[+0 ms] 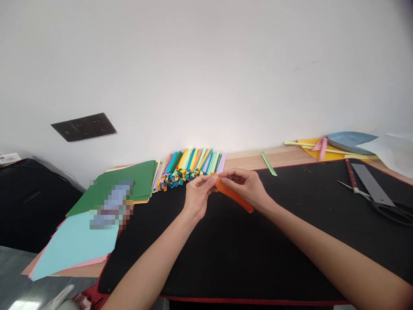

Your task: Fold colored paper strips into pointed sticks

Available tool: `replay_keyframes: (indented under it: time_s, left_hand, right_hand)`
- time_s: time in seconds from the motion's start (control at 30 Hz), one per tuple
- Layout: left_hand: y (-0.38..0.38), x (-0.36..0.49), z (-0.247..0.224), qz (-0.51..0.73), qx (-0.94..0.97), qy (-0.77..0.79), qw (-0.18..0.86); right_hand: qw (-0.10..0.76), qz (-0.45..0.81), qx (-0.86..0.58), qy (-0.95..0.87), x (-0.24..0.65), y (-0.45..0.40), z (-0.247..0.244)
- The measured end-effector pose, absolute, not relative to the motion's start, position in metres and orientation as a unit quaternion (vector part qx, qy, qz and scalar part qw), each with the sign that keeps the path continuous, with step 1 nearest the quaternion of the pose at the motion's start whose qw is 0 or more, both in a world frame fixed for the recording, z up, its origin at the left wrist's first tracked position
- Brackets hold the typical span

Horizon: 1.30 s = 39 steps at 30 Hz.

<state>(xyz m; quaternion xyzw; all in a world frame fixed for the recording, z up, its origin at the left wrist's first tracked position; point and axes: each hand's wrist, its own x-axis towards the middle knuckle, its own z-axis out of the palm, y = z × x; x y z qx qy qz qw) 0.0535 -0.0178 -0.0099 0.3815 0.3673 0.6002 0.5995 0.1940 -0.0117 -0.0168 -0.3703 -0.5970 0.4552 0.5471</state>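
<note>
An orange paper strip (235,197), long and folded, is held between both hands above the black mat (245,258). My left hand (199,191) pinches its upper left end between thumb and fingers. Close beside it, my right hand (243,185) is closed on the same strip, thumb along its upper part. The strip's free end slants down to the right below the right hand. Just behind the hands lies a heap of folded paper strips (190,165) in many colours, against the wall. The fingertips under the strip are partly hidden.
Coloured paper sheets (138,183) are stacked at left, with a blurred-out object on top. A single green strip (269,163) lies behind the mat. At right are scissors (392,211), a metal ruler (371,183), a red-handled knife (351,174) and a blue tray (350,140).
</note>
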Motion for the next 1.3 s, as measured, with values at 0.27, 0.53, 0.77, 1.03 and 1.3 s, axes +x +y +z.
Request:
replay_keyframes:
  time_s: [0.27, 0.53, 0.77, 1.03, 1.3]
  left_hand:
    - [-0.0183, 0.0542, -0.0096, 0.594, 0.352, 0.354, 0.631]
    - [-0.0183, 0.0541, -0.0105, 0.586, 0.314, 0.358, 0.656]
    - [-0.0189, 0.0546, -0.0100, 0.589, 0.308, 0.362, 0.654]
    - [-0.0177, 0.0545, -0.0100, 0.593, 0.330, 0.365, 0.637]
    - [-0.0180, 0.0543, -0.0096, 0.597, 0.342, 0.371, 0.624]
  right_hand:
    - [0.547, 0.469, -0.371, -0.586, 0.1951, -0.0102, -0.0173]
    - [0.543, 0.482, -0.369, -0.580, 0.1951, -0.0101, -0.0186]
    - [0.540, 0.490, -0.368, -0.577, 0.1944, -0.0108, -0.0174]
    - [0.536, 0.491, -0.371, -0.577, 0.1947, -0.0109, -0.0159]
    - [0.538, 0.488, -0.378, -0.574, 0.1935, -0.0109, -0.0162]
